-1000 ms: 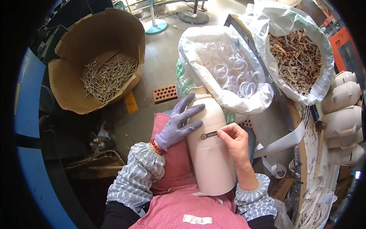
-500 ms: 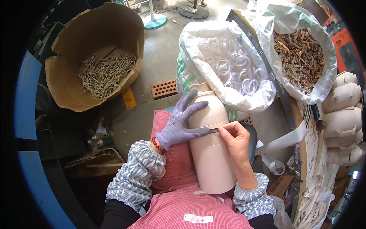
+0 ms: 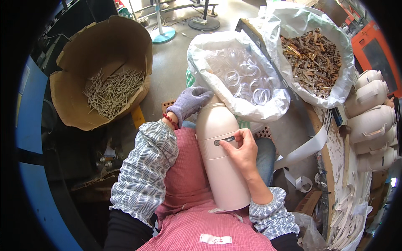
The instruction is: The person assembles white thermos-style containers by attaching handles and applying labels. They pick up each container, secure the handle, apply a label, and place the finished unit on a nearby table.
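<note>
A pale pinkish-beige vacuum jug body [image 3: 226, 180] lies tilted across my lap, its narrow neck pointing away from me. My left hand [image 3: 190, 102], in a lilac knitted glove, is curled at the neck end, and its fingertips are partly hidden there. Bare, my right hand [image 3: 243, 148] pinches the right end of a small dark label strip [image 3: 227, 139] with thumb and forefinger. The strip lies against the band around the jug's upper body, and its rounded left end shows a ring-shaped emblem.
A large cardboard drum [image 3: 104, 46] holding thin pale sticks stands at left. Ahead are a white sack [image 3: 197, 52] of clear plastic rings and a sack [image 3: 268, 39] of brown scraps. Several similar jugs [image 3: 370, 121] with handles are stacked at right, beside a worn workbench edge [image 3: 331, 167].
My left hand has moved from the jug's band up to its neck, uncovering the strip's left end. My right hand keeps its pinch on the strip. The view has shifted slightly.
</note>
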The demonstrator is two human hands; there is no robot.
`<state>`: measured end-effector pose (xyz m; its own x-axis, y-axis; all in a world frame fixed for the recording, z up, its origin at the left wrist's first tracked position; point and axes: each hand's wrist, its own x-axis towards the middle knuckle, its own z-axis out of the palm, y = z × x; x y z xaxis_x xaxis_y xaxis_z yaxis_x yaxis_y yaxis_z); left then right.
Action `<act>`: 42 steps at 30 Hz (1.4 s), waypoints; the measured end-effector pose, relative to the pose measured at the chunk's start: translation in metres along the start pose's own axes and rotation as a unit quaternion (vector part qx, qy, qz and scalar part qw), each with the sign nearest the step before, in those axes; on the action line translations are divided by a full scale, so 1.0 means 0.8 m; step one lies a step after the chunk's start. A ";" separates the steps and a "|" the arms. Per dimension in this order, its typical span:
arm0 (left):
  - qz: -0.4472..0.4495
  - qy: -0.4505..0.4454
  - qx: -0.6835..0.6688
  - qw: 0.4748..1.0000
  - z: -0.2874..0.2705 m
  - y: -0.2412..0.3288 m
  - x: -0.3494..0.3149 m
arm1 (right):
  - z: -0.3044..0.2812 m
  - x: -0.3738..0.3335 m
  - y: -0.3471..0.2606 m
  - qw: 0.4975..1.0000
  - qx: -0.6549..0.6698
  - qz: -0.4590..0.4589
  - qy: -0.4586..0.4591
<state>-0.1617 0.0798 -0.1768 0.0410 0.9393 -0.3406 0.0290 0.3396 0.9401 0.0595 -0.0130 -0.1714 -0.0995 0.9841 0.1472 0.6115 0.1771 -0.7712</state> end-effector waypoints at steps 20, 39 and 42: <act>0.451 0.243 0.315 0.799 -0.040 0.195 -0.337 | -0.041 -0.076 -0.057 0.855 0.450 -0.244 -0.078; 0.446 0.355 0.319 0.757 -0.105 0.193 -0.359 | -0.083 0.225 0.167 0.975 -0.195 -0.106 0.007; 0.504 0.399 0.509 0.573 -0.107 0.211 -0.342 | -0.094 0.190 0.123 0.997 -0.019 -0.047 0.052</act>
<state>-0.2538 -0.1159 0.0759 0.0914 0.4940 0.8647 0.9759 -0.2173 0.0210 0.1638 0.1532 -0.1783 -0.0769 0.9559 0.2834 0.6327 0.2665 -0.7271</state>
